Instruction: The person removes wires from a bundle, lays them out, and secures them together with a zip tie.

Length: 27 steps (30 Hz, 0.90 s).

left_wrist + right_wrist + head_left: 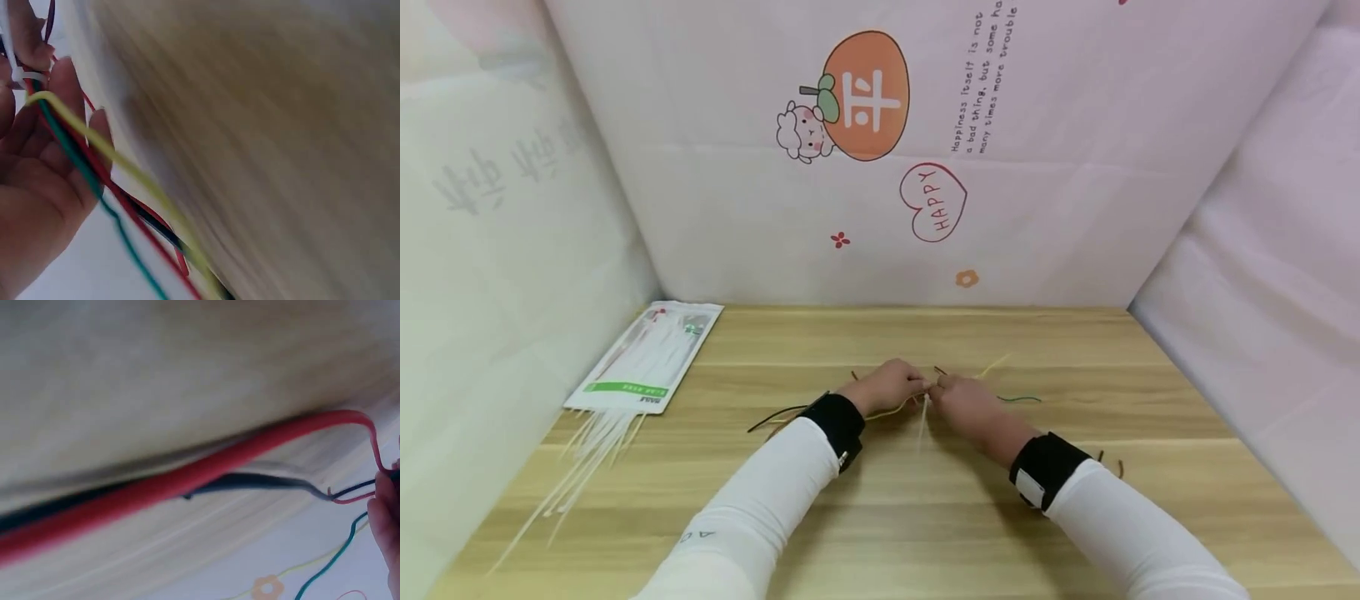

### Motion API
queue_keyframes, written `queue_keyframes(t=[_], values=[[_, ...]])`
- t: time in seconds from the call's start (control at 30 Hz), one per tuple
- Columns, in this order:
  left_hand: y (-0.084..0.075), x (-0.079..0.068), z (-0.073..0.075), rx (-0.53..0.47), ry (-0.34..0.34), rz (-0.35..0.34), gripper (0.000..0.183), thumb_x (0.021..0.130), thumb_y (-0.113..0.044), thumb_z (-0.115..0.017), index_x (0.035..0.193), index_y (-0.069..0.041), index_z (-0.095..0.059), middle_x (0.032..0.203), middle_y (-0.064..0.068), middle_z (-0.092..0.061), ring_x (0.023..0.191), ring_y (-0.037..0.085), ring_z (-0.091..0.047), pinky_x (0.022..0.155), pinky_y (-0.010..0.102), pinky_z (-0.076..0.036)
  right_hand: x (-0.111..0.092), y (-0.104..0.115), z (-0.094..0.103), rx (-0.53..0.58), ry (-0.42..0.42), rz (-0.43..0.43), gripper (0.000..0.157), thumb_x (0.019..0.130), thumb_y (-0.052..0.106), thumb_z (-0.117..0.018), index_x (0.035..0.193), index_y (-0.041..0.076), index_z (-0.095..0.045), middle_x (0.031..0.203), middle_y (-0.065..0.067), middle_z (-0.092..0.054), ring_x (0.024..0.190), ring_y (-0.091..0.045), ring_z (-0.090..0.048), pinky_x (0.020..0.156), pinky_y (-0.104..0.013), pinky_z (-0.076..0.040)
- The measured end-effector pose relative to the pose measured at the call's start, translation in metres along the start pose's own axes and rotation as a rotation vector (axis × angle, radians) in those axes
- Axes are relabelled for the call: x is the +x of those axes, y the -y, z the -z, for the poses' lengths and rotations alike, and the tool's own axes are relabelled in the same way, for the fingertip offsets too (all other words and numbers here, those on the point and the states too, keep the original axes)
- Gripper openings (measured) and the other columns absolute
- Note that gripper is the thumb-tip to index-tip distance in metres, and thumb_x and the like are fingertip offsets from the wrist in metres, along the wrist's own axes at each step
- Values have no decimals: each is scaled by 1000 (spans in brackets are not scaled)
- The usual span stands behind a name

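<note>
A bundle of coloured wires (78, 140), red, green, yellow and dark, runs between the two hands just above the table. Around it goes a white cable tie (31, 76), its tail (922, 429) hanging toward the near side in the head view. The left hand (891, 386) holds the bundle beside the tie, its fingers bent under the wires. Close against it, the right hand (973, 408) pinches the bundle on the tie's other side; its fingertips are partly hidden. Loose red wire (250, 450) and dark wire ends stretch out past the right hand.
At the left of the wooden table (880, 533) lies a white packet (651, 354) with several white cable ties (591, 454) sticking out. Two short brown wire pieces (1121, 469) lie near the right forearm. Printed white cloth (737, 225) encloses the back and sides.
</note>
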<state>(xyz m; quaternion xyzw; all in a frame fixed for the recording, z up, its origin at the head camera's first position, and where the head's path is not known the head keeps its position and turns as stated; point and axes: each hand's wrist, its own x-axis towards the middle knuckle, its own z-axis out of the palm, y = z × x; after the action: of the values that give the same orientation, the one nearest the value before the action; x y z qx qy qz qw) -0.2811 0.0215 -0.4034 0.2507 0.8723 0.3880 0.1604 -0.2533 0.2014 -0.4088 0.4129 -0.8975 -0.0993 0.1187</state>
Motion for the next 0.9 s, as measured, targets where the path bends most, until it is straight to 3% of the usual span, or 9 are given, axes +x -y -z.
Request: queue_keyframes(t=[0.3, 0.53, 0.7, 0.9], values=[[7, -7, 11, -139, -34, 26, 17, 94, -12, -62, 100, 0, -72, 84, 5, -71, 79, 20, -66, 70, 23, -49, 5, 5, 5, 22, -137, -29, 11, 87, 4, -69, 97, 4, -67, 85, -7, -61, 77, -22, -61, 63, -30, -53], [12, -16, 17, -156, -63, 83, 15, 90, -13, -66, 96, -2, -74, 79, 1, -68, 71, 11, -61, 62, 21, -45, 4, 5, 2, 29, -215, -35, 9, 84, 2, -70, 92, 3, -66, 84, -6, -62, 78, -22, -62, 61, -30, -53], [13, -27, 23, -210, -64, 135, 15, 89, -15, -66, 95, -4, -74, 81, 0, -68, 71, 12, -62, 56, 22, -41, 3, 3, 1, 20, -295, -37, 7, 83, 4, -72, 87, 4, -66, 78, -5, -60, 72, -19, -61, 57, -28, -52], [15, -35, 23, -226, -50, 133, 9, 86, -12, -62, 87, -4, -67, 75, 0, -59, 63, 12, -49, 57, 24, -40, 6, 9, 5, 17, -307, -5, 8, 83, 2, -72, 88, 3, -65, 75, -4, -57, 70, -18, -59, 53, -26, -49]])
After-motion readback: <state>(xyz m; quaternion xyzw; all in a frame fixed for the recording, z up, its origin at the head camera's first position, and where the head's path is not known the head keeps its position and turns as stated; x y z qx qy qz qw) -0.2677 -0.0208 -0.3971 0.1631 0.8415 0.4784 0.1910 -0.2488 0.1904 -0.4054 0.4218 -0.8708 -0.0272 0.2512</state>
